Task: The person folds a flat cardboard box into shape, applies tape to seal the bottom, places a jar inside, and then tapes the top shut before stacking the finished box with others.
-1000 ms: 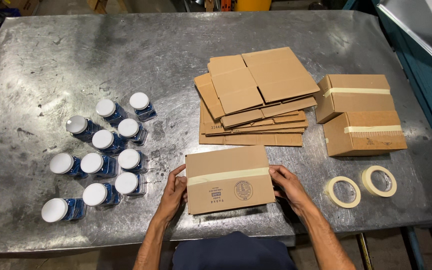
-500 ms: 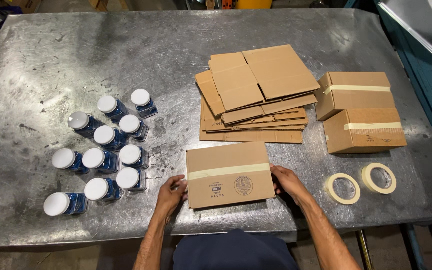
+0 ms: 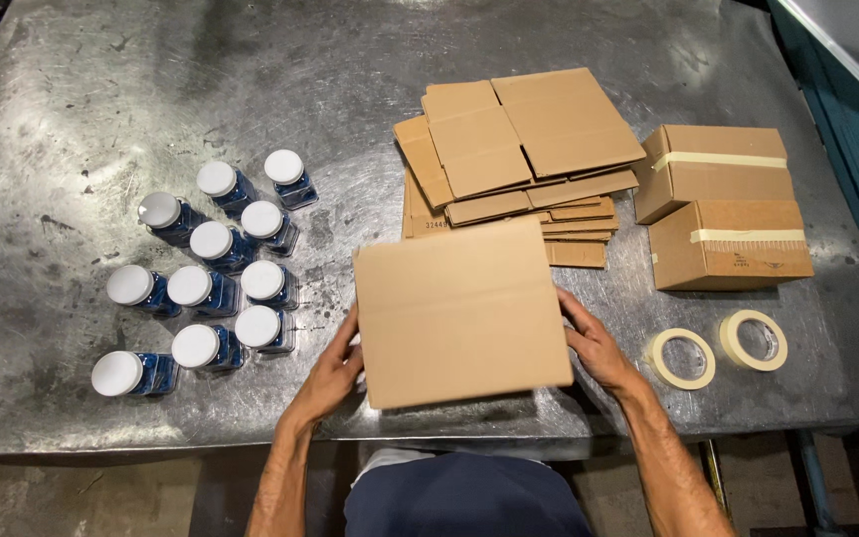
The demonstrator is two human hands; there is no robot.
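You hold a box (image 3: 461, 313) between both hands above the near edge of the table (image 3: 72, 89), tilted so a plain brown face with one crease across it looks up at you. Your left hand (image 3: 333, 373) presses against the box's left side, fingers spread along the edge and thumb below; your right hand (image 3: 597, 343) presses against its right side, fingers flat on the cardboard. Neither hand is closed into a fist: the box is clamped between the two palms. Left of the box stands a cluster of blue jars (image 3: 206, 288) with white lids, the nearest just beside your left hand. Behind the box lies a stack of flat cartons (image 3: 519, 149), its near edge partly hidden by the box. To the right of that stack sit two taped boxes (image 3: 728, 204), touching each other. Near your right hand, two tape rolls (image 3: 718, 350) lie flat on the table, side by side.
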